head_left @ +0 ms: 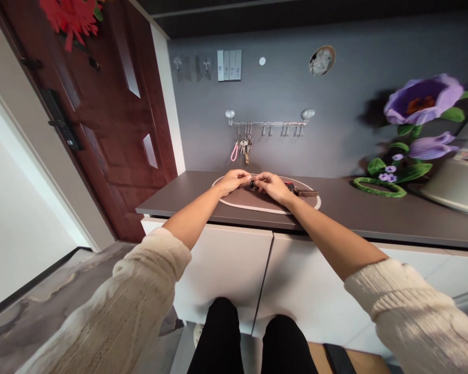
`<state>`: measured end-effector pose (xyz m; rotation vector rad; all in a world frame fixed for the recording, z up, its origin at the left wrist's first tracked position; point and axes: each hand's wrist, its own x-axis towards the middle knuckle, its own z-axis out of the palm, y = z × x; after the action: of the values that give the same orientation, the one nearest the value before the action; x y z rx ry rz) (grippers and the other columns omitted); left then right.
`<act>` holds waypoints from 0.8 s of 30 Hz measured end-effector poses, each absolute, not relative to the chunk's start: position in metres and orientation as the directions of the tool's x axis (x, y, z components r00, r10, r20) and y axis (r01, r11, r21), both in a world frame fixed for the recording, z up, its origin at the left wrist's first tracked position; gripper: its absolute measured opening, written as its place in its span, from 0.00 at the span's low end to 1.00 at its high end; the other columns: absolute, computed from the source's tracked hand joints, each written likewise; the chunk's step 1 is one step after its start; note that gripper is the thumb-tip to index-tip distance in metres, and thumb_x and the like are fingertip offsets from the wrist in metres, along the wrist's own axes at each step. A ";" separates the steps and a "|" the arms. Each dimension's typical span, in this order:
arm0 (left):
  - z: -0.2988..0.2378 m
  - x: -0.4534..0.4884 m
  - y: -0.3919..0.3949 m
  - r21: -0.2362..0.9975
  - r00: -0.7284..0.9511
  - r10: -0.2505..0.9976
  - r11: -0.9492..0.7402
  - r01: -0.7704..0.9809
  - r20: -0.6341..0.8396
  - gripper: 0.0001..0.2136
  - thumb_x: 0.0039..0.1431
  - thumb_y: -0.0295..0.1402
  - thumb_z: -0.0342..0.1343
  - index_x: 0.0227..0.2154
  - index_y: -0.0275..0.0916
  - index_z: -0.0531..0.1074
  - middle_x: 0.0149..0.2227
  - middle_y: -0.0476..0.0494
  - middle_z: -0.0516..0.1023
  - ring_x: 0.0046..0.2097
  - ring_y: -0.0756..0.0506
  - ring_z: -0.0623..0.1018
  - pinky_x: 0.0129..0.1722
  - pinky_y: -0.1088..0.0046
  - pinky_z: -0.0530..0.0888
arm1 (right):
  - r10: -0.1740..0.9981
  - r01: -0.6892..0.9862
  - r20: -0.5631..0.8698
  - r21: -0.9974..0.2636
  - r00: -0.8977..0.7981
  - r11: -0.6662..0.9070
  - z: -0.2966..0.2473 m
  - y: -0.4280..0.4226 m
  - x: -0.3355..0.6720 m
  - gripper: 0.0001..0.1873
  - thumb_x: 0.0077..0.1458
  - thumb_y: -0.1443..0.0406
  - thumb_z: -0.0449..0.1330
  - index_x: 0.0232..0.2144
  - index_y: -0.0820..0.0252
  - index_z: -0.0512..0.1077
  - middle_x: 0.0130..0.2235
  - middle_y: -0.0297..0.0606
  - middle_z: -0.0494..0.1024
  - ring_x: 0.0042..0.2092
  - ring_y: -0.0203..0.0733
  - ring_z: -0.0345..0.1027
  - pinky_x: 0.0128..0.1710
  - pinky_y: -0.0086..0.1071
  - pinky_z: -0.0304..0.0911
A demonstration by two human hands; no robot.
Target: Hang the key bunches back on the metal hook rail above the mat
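Note:
My left hand [234, 182] and my right hand [272, 186] meet over an oval brown placemat [253, 200] with a pale border. Their fingertips pinch together around a small black item [252, 184] with a bit of metal; it looks like part of a key bunch, though the fingers cover much of it. Just right of my right hand, a brown strap-like thing [307, 192] and some red and dark small items lie on the mat, partly hidden by the wrist. Behind the hands, several keys [244, 144] with a pink loop [234, 151] hang from a clear hook rail [271, 124].
The mat rests on a grey countertop [179, 195] above white cabinet doors [222, 259]. Purple fabric flowers [425, 101] and a white lampshade-like object [452, 182] stand at the right. A dark red door [113, 114] is at the left.

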<state>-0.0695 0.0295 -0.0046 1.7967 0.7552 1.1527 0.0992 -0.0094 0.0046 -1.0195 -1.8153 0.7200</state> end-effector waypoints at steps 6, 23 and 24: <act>-0.003 -0.068 0.027 0.902 0.390 0.829 -0.433 -0.006 0.401 0.15 0.45 0.39 0.59 0.31 0.31 0.71 0.20 0.52 0.67 0.23 0.57 0.62 0.25 0.78 0.60 | 0.856 0.285 0.451 -0.810 -0.255 0.512 0.005 -0.005 0.100 0.13 0.45 0.57 0.58 0.27 0.62 0.67 0.23 0.31 0.69 0.23 0.29 0.60 0.27 0.26 0.58; -0.004 -0.067 0.028 0.897 0.411 0.819 -0.441 0.008 0.399 0.19 0.45 0.41 0.58 0.37 0.32 0.72 0.26 0.48 0.71 0.24 0.56 0.64 0.25 0.78 0.60 | 0.791 0.421 0.585 -0.681 -0.180 0.600 0.003 0.002 0.103 0.12 0.45 0.57 0.55 0.25 0.61 0.68 0.25 0.33 0.70 0.28 0.34 0.61 0.32 0.28 0.58; -0.004 -0.066 0.028 0.896 0.408 0.819 -0.445 0.011 0.402 0.19 0.45 0.42 0.58 0.37 0.32 0.72 0.26 0.48 0.72 0.25 0.56 0.64 0.25 0.78 0.60 | 0.777 0.442 0.603 -0.657 -0.179 0.611 0.004 0.002 0.104 0.11 0.46 0.58 0.55 0.25 0.61 0.68 0.26 0.34 0.71 0.29 0.35 0.62 0.34 0.29 0.58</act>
<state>-0.0663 0.0276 -0.0043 1.7759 0.7216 1.1422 0.1036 0.0021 0.0038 -0.9870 -1.8150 0.4105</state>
